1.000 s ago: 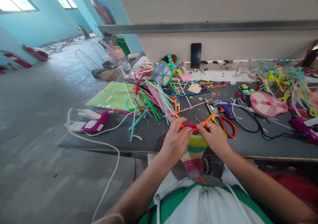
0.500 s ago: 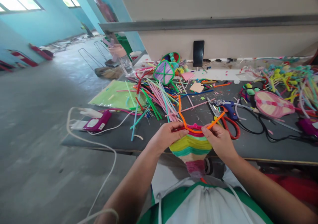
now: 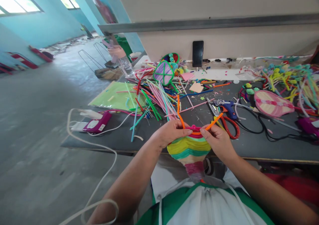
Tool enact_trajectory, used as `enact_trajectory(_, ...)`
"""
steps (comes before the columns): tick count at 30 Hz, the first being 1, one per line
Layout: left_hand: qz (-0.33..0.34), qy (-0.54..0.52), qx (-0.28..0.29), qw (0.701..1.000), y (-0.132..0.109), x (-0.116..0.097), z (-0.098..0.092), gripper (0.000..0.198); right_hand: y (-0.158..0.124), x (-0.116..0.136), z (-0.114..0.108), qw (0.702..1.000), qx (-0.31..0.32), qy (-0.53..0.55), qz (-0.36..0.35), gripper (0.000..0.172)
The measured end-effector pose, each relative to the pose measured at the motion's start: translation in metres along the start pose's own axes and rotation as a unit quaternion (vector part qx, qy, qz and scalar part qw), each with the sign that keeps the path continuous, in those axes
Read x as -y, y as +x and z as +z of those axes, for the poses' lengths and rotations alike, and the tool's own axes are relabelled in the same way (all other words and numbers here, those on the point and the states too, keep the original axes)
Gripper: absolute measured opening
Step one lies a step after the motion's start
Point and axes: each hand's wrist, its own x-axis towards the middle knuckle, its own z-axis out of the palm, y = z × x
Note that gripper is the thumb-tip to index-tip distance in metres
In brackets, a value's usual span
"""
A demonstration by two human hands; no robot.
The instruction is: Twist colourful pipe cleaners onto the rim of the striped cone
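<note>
An orange pipe cleaner (image 3: 178, 109) lies along the top edge of a striped craft piece (image 3: 190, 146) in yellow, teal, beige and dark red. My left hand (image 3: 171, 132) pinches the pipe cleaner against the piece's left side, and a bent end sticks up beyond the fingers. On the other side my right hand (image 3: 217, 139) is closed on the same pipe cleaner, its free end slanting up to the right. The piece hangs over the table's front edge toward my lap. Red-handled scissors (image 3: 231, 127) lie just past my right hand.
Loose pipe cleaners (image 3: 161, 97) are heaped ahead, beside a green plastic packet (image 3: 109, 95). A blue glue gun (image 3: 230, 110) with black cable lies right of the scissors. A purple power strip (image 3: 98, 122) sits left. Behind stand a phone (image 3: 197, 54) and a water bottle (image 3: 124, 63).
Both hands have shifted slightly left and up with the striped piece. My left thumb has slid inward along the orange pipe cleaner, which lies closer to the top edge.
</note>
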Motion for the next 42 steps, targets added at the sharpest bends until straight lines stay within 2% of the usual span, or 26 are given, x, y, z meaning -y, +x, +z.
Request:
enact_trajectory(6, -0.016, -0.027, -0.009, 0.999, -0.001, 0.002, -0.001, 0.034, 0.002, -0.003, 0.001, 1.0, 0.019, 0.003, 0.005, 0.03)
enact_trajectory(13, -0.003, 0.027, 0.027, 0.999, 0.002, 0.001, -0.009, 0.031, 0.001, -0.002, 0.005, 0.999, 0.001, -0.037, -0.006, 0.028)
enact_trajectory(21, 0.013, 0.058, -0.008, 0.998, 0.007, 0.004, -0.003, 0.029, 0.003, -0.006, 0.003, 1.0, 0.005, -0.011, 0.001, 0.027)
enact_trajectory(27, -0.004, 0.044, -0.025, 0.999, 0.009, 0.006, -0.003, 0.026, 0.006, -0.001, -0.007, 0.999, 0.005, 0.045, -0.015, 0.023)
enact_trajectory(33, 0.021, 0.063, -0.033, 0.997, 0.011, 0.017, -0.009, 0.024, 0.013, -0.009, -0.013, 0.997, -0.001, 0.069, 0.027, 0.023)
enact_trajectory(39, 0.027, 0.052, -0.027, 0.998, 0.011, 0.011, -0.006, 0.026, 0.022, -0.008, -0.005, 0.991, 0.022, 0.113, 0.067, 0.028)
enact_trajectory(42, 0.032, 0.054, -0.039, 0.997, 0.01, 0.008, -0.004, 0.026, 0.026, -0.009, -0.001, 0.99, 0.002, 0.123, 0.067, 0.028)
